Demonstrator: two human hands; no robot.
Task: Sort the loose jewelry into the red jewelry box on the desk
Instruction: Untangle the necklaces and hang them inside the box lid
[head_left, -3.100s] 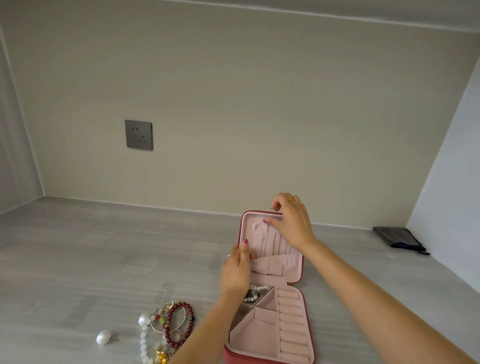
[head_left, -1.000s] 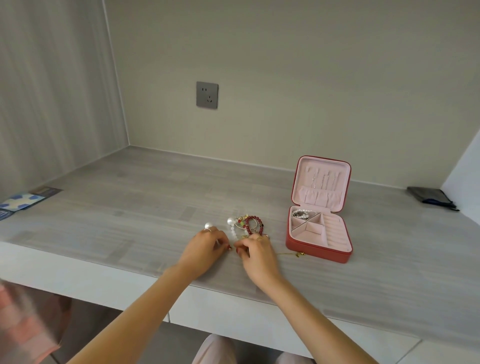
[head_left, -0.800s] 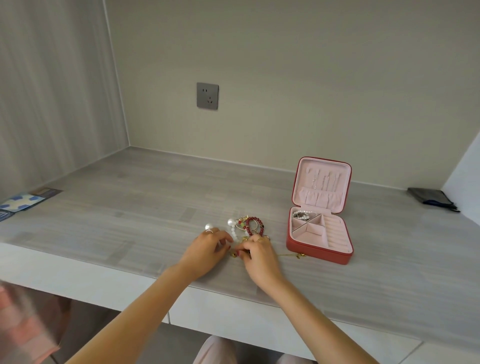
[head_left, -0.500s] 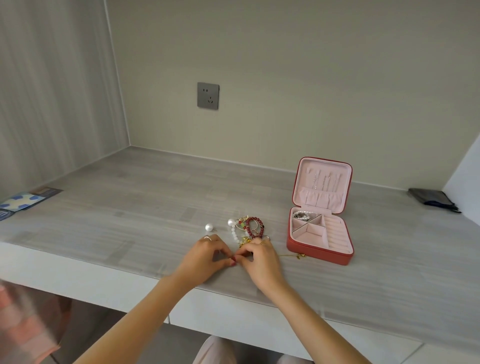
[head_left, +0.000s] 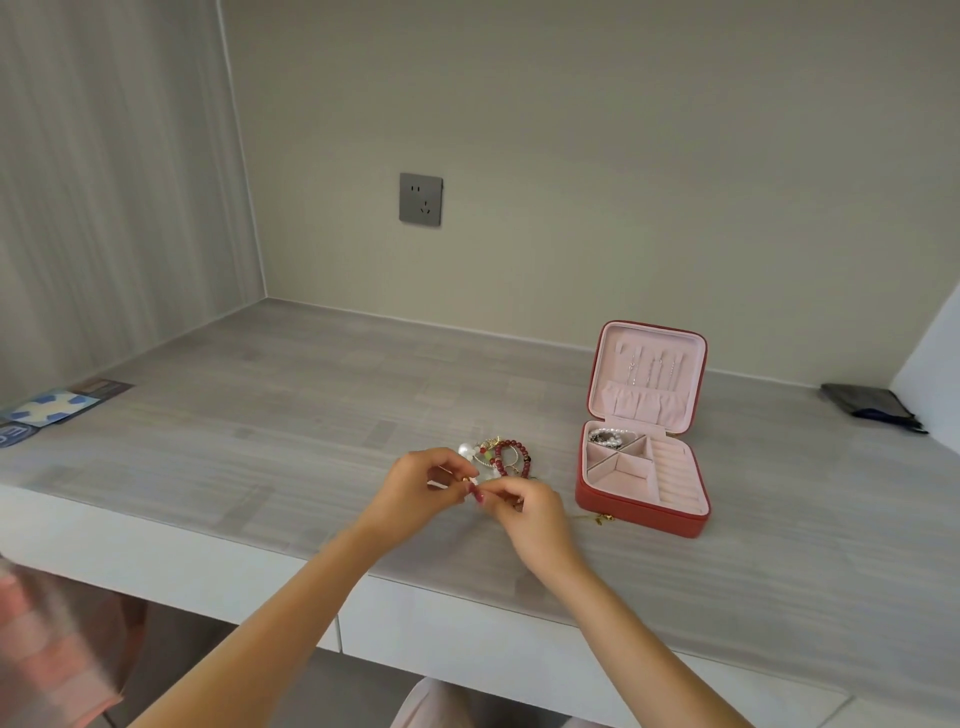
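Head view: both hands meet over the grey table, just in front of the loose jewelry pile. The left hand has its fingers curled, pinching a small gold piece at its fingertips. The right hand also curls its fingers, pinching at the same spot; what exactly it holds is too small to tell. The pile holds a dark red bead bracelet, a large pearl and gold bits, lying at 12 o'clock from the hands. The red jewelry box stands open at 3 o'clock from the pile, its lid upright with thin chains hanging on the pink lining. A beaded piece lies in its rear-left compartment. A thin gold chain lies on the table by the box's front-left corner. A grey wall socket sits at 12 o'clock, a dark pouch at far 3 o'clock, printed cards at 9 o'clock.
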